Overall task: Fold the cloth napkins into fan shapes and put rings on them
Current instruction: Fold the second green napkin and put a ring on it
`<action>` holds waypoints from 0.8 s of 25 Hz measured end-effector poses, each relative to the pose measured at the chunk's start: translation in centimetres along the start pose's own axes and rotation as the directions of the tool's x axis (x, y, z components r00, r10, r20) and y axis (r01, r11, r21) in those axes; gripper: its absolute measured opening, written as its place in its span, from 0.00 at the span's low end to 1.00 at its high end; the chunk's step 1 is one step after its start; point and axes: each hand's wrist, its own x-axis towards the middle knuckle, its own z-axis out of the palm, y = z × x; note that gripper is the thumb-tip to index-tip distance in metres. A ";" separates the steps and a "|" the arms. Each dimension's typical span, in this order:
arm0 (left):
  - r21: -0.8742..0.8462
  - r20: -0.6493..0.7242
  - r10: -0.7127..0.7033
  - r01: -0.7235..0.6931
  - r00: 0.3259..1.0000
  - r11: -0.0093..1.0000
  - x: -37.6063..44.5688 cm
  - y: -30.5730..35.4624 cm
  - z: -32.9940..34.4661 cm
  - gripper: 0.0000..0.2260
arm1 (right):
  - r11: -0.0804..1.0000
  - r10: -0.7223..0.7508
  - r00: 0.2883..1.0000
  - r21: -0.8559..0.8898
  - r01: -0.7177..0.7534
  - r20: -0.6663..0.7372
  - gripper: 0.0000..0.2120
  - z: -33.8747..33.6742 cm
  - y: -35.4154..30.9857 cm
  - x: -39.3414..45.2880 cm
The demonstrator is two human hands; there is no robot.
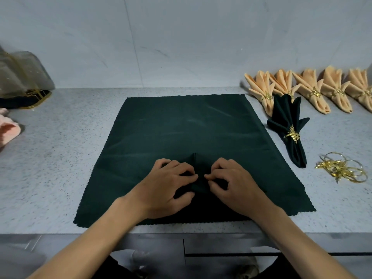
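While hands (198,181) pinch green napkin (181,127) | near edge overhangs counter (50,158)

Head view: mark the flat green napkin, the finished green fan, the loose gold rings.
flat green napkin (181,127), head view, bare middle of cloth
finished green fan (286,115), head view, pleats above its ring
loose gold rings (342,170), head view, middle of pile

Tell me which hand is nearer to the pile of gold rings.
The right hand. It pinches the green napkin, with the gold rings off to its right; the left hand lies farther away.
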 end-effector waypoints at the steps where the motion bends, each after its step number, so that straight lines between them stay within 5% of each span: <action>1: -0.005 0.021 0.002 -0.002 1.000 1.000 0.1 -0.1 -0.2 0.25 | 1.000 0.000 1.000 -0.004 0.000 0.002 0.06 0.0 0.0 0.0; 9: 0.088 -0.067 -0.039 0.045 0.997 0.995 0.7 0.5 1.0 0.23 | 0.999 0.016 1.000 0.033 -0.015 -0.002 0.04 -0.1 0.0 -0.1; 14: 0.143 -0.132 -0.021 0.040 0.991 0.989 2.1 0.4 1.4 0.16 | 0.995 0.026 0.994 0.092 -0.035 0.104 0.19 -1.3 -0.2 -0.1; 17: 0.195 -0.125 0.013 0.012 0.992 0.981 2.5 0.4 1.6 0.12 | 0.998 -0.008 0.975 -0.058 0.021 0.223 0.24 -2.3 -0.3 -1.1; 20: 0.202 -0.153 0.013 0.018 0.988 0.979 3.1 0.5 1.3 0.12 | 0.956 -0.006 0.988 -0.290 0.051 0.155 0.23 -2.3 -0.3 -1.9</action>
